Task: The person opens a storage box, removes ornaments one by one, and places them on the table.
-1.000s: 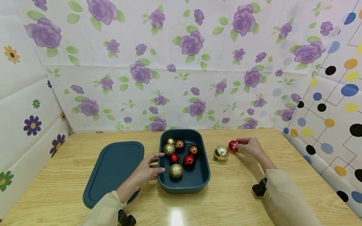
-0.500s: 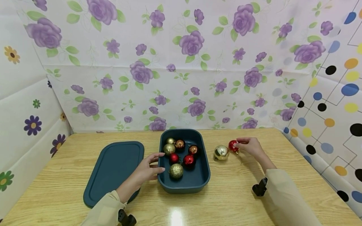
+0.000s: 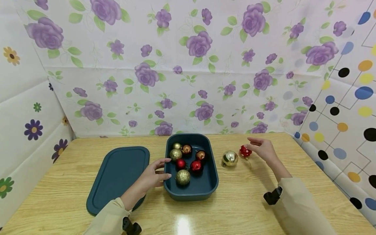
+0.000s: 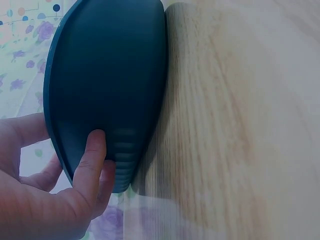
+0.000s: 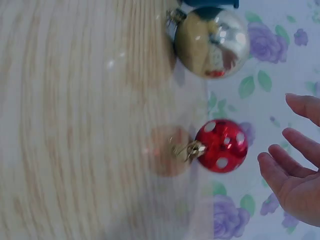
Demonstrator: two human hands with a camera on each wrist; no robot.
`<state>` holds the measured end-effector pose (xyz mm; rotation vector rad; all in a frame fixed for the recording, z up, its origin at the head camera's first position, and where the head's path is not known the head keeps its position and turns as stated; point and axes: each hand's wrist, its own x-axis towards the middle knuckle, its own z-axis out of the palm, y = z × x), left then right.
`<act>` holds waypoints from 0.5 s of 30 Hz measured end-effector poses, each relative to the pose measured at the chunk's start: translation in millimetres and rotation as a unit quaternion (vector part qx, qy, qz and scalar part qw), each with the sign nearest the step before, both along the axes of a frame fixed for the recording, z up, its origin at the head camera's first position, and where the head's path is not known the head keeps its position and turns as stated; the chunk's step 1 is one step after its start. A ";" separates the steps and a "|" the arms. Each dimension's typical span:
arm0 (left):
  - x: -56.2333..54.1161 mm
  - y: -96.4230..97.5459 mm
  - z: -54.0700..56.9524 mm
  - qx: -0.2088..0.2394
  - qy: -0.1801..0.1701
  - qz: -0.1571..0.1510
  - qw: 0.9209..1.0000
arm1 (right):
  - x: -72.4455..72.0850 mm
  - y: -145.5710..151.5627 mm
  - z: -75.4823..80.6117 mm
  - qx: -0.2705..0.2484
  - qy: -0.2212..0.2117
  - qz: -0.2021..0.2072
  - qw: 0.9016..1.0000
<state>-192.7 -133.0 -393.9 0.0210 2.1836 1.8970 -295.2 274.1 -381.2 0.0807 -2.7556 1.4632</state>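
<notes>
In the head view, my left hand (image 3: 151,176) rests at the left side of a dark blue box (image 3: 191,194). Some fingers reach over its rim while others touch the outer wall (image 4: 107,75). Inside the box lie several gold, copper and red Christmas baubles (image 3: 183,178). My right hand (image 3: 263,150) hovers just beside a red bauble with white dots (image 3: 245,152), holding nothing. Its fingers (image 5: 272,170) are relaxed and apart from that bauble in the right wrist view. A larger shiny gold bauble (image 3: 230,158) sits between the dotted bauble and the box.
A flat dark blue lid (image 3: 117,176) lies on the wooden table (image 3: 235,209) to the left of the box. Floral cloth (image 3: 176,98) covers the back wall, and dotted cloth (image 3: 349,130) hangs at the right.
My right hand has let go of the dotted red bauble and lifted slightly up and away to the right. The bauble has turned and shifted a little right. My left hand stays put.
</notes>
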 end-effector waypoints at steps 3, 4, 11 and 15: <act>0.4 -0.4 0.8 0.001 -0.001 -0.002 1.000 | 7.1 -8.5 6.6 -0.011 0.012 0.016 1.000; 0.5 -0.6 1.0 0.002 -0.001 -0.002 1.000 | 9.6 -12.0 8.4 -0.010 0.018 0.024 0.999; 1.8 -0.4 2.5 -0.002 -0.001 -0.004 1.000 | 26.7 -44.6 16.3 -0.034 0.061 0.095 0.993; 1.7 0.2 2.0 -0.002 -0.001 -0.002 1.000 | 35.9 -66.8 18.0 -0.056 0.068 0.134 0.987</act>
